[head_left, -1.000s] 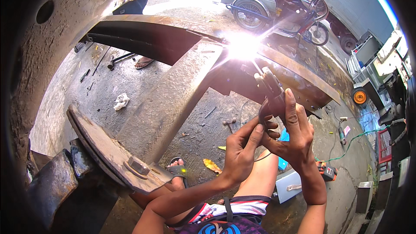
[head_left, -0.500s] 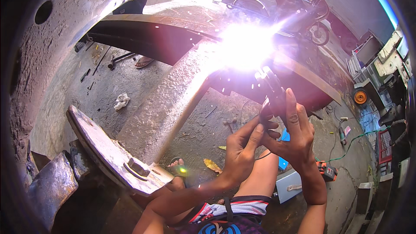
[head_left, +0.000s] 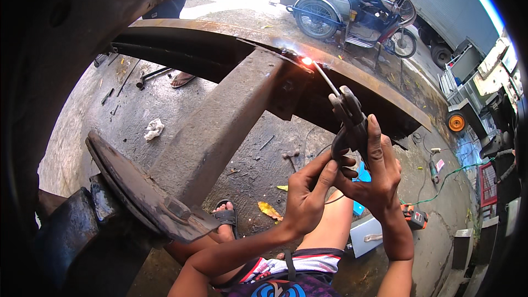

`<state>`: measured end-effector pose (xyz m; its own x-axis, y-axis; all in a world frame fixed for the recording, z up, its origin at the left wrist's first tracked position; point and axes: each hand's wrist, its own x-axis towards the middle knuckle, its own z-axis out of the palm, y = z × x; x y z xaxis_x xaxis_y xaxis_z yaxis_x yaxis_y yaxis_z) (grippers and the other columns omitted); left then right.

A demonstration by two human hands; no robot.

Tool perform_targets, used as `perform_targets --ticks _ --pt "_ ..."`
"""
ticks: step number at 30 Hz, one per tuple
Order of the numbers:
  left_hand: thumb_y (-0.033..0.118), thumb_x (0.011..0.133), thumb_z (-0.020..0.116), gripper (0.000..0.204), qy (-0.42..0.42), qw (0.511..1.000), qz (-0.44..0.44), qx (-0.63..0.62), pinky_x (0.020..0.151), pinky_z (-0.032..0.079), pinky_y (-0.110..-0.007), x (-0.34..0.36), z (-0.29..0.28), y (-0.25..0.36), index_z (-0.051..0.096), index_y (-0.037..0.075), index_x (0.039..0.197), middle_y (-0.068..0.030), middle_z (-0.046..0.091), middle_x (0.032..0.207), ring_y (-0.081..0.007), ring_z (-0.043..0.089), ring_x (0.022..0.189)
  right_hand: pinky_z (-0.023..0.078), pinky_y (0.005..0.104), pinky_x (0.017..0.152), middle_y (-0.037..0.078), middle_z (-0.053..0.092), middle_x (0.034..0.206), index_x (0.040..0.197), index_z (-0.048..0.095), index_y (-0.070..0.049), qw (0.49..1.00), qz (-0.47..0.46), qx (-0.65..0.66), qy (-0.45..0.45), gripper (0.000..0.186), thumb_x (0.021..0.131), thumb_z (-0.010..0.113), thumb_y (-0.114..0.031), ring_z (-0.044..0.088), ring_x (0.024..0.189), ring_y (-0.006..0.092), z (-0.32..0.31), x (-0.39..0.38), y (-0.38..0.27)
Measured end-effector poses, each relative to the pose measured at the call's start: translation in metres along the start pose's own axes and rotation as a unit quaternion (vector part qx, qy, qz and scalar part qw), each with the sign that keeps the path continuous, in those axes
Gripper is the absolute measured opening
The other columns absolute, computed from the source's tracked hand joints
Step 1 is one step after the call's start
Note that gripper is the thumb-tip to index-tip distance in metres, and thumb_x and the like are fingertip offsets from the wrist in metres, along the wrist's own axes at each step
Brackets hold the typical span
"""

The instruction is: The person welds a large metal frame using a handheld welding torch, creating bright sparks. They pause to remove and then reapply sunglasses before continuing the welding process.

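Note:
A dark electrode holder (head_left: 347, 113) is gripped in my right hand (head_left: 382, 173), fingers wrapped round its handle. My left hand (head_left: 308, 190) is closed on the holder's lower end, thumb and fingers pressed together close to the right hand. From its jaws a thin welding rod (head_left: 326, 78) slants up to the left. The rod's tip is at, or very near, a small glowing orange spot (head_left: 307, 61) where a thick steel crossbeam (head_left: 220, 107) meets a long rusty steel beam (head_left: 379, 92). Faint smoke hangs around the joint.
A heavy metal plate (head_left: 146, 190) projects at the lower left, below a dark steel part overhead. Loose tools, a crumpled white rag (head_left: 154, 128) and an orange-and-black tool (head_left: 415, 216) lie on the concrete. Beyond the beam stands a motorcycle with a red sidecar (head_left: 330, 8). Scrap lines the right.
The blinding white arc with flying sparks has died down to a small orange glow, and the rod now shows. Both hands have stayed almost in place.

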<state>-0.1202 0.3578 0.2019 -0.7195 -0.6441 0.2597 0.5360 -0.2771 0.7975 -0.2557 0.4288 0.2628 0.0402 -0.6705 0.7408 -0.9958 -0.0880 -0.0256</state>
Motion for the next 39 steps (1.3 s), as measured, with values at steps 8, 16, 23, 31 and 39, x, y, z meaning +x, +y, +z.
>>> perform_targets --ticks 8,16,23,31,39 --pt "0.02 0.113 0.045 0.041 0.007 1.0 -0.018 -0.019 0.094 0.061 -0.036 0.004 -0.001 0.001 0.054 -0.007 0.143 -0.0173 0.071 0.121 -0.0211 0.072 0.106 0.059 0.0393 0.067 0.017 0.066 0.104 0.155 0.039 0.008 1.0 0.011 0.023 0.002 0.101 0.072 0.091 -0.02 0.069 0.084 0.0294 0.007 0.001 0.002" --pt "0.02 0.113 0.045 0.041 0.013 1.0 -0.003 -0.017 0.093 0.062 -0.036 0.005 -0.003 0.003 0.054 -0.006 0.144 -0.0176 0.071 0.121 -0.0219 0.072 0.105 0.057 0.039 0.065 0.016 0.065 0.102 0.155 0.04 0.008 1.0 0.01 0.024 -0.003 0.097 0.074 0.088 -0.015 0.068 0.081 0.0285 0.008 0.007 0.0" --pt "0.02 0.112 0.046 0.041 0.015 1.0 -0.011 -0.022 0.092 0.061 -0.037 0.005 -0.003 0.004 0.054 -0.006 0.144 -0.0176 0.07 0.122 -0.0223 0.072 0.106 0.059 0.0396 0.071 0.019 0.066 0.107 0.154 0.039 0.009 1.0 0.003 0.028 -0.007 0.096 0.074 0.087 -0.013 0.07 0.086 0.0308 0.007 0.007 0.001" --pt "0.019 0.112 0.047 0.038 0.026 0.998 -0.039 -0.042 0.094 0.059 -0.038 0.005 -0.001 0.01 0.058 -0.004 0.141 -0.0168 0.07 0.119 -0.0237 0.071 0.106 0.061 0.04 0.076 0.021 0.067 0.115 0.152 0.041 0.011 0.999 0.033 0.031 -0.027 0.096 0.072 0.089 -0.011 0.072 0.093 0.0306 0.006 0.006 -0.002" --pt "0.019 0.112 0.047 0.04 0.018 1.0 0.004 -0.016 0.095 0.057 -0.036 0.002 -0.003 0.006 0.056 -0.006 0.142 -0.0165 0.071 0.119 -0.0223 0.071 0.106 0.061 0.0394 0.073 0.021 0.067 0.11 0.153 0.041 0.01 1.0 -0.011 0.008 0.022 0.097 0.075 0.09 -0.023 0.073 0.09 0.0303 0.01 0.005 0.0"
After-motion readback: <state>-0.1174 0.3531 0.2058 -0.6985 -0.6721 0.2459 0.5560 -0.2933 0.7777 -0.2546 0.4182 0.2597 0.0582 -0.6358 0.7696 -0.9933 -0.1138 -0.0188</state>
